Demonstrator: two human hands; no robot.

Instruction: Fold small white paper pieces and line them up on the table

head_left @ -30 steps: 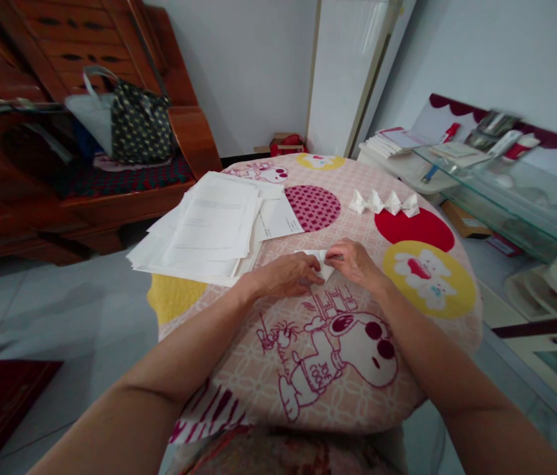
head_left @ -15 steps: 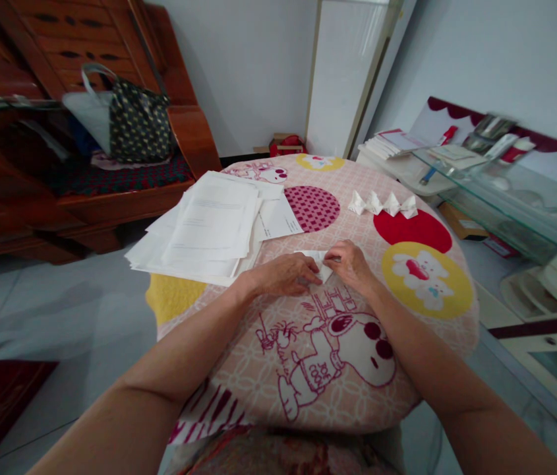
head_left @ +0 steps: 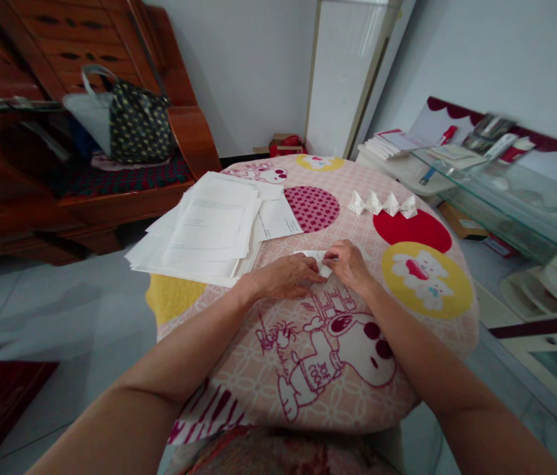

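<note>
A small folded piece of white paper (head_left: pixel 326 270) lies on the cloth-covered table in front of me, partly covered by my fingers. My left hand (head_left: pixel 289 276) rests over its left side, fingers bent and closed against it. From the right, my right hand (head_left: pixel 348 264) pinches the paper between thumb and fingers. The exact fold under the fingertips is hidden. Farther back on the right stands a row of several folded white paper pieces (head_left: pixel 391 204) with pointed tops. To the left, a loose stack of printed paper sheets (head_left: pixel 209 221) is spread out.
The round table wears a pink patterned tablecloth (head_left: pixel 357 409). A glass-topped shelf unit (head_left: pixel 505 191) with papers and metal bowls stands close on the right. Behind on the left is a wooden bench (head_left: pixel 192 138) holding a dark patterned bag (head_left: pixel 140 122).
My left fingers have shifted slightly to the right over the paper. Less of the paper's near tip shows below the fingers. The sheets and the row of folded pieces have not moved.
</note>
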